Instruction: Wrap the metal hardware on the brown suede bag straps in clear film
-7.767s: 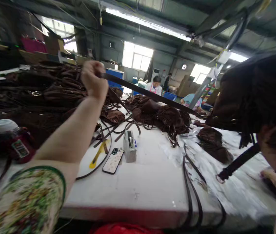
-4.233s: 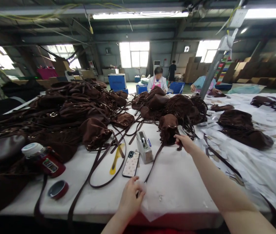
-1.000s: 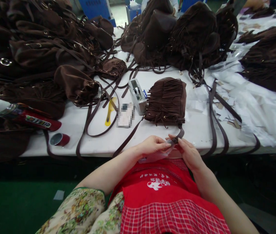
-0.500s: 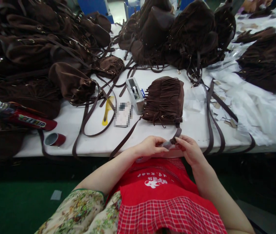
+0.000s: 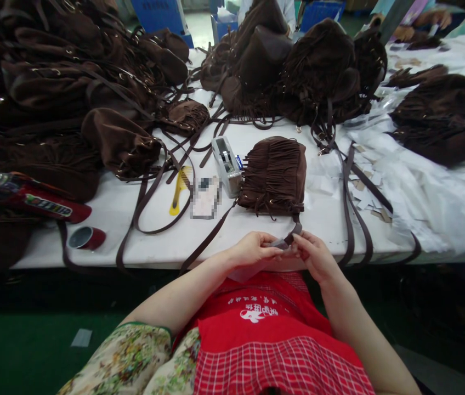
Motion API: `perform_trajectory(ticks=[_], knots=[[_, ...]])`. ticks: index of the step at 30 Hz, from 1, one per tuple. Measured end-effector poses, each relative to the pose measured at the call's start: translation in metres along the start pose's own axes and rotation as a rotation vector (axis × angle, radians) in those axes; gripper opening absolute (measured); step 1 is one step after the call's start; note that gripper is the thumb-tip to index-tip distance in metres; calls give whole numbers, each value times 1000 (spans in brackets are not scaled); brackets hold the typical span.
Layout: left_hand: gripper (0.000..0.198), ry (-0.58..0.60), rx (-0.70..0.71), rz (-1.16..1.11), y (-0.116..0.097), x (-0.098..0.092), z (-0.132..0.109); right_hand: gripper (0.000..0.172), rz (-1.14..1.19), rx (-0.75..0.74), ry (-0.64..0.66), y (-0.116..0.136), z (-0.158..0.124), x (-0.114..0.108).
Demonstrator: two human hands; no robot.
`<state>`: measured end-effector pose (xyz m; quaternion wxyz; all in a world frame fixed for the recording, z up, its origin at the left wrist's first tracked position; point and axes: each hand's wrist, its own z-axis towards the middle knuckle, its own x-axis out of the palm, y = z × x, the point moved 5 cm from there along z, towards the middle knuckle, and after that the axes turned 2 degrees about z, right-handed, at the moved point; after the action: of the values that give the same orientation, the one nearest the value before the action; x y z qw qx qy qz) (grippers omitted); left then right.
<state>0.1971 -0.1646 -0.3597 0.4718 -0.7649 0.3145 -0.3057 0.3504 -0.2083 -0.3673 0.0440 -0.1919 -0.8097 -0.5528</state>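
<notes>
A dark brown fringed bag (image 5: 273, 170) lies on the white table (image 5: 199, 233) in front of me. From its lower right corner a strap (image 5: 297, 226) runs down to the table's front edge, where both hands have it. My left hand (image 5: 255, 249) is closed on the strap's end, around a greyish, filmy-looking part. Close beside it, my right hand (image 5: 317, 253) pinches the strap between thumb and fingers. The fingertips partly hide this stretch. Below my left hand hangs a pale translucent sheet (image 5: 249, 271), and I cannot tell whether it is held.
Piled brown bags (image 5: 68, 71) crowd the left; more bags (image 5: 318, 60) stand behind. Nearby lie a tape dispenser (image 5: 226, 164), yellow comb (image 5: 180, 189), red thermos (image 5: 51, 202) and red cup (image 5: 87, 238). Plastic wrap (image 5: 434, 203) covers the right. Another person's hand (image 5: 438, 19) shows far right.
The camera view has shifted slightly. Both hands keep hold of the strap with small finger movements, and more of the pale sheet shows under my left hand. The bag stays put.
</notes>
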Motion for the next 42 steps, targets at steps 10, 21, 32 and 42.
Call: perform_trajectory(ticks=[10,21,32,42], knots=[[39,-11,9,-29,-7,-2,15,45,-291,-10,-34,12,16,-1],[37,-194,-28,425,-10,-12,33,43,-702,-193,-107,19,39,-37],[36,-439,8,1004,-46,-9,81,39,-562,-142,-72,18,41,-37],[45,-344,-28,938,-35,-25,55,38,-492,-27,-143,22,53,-49]])
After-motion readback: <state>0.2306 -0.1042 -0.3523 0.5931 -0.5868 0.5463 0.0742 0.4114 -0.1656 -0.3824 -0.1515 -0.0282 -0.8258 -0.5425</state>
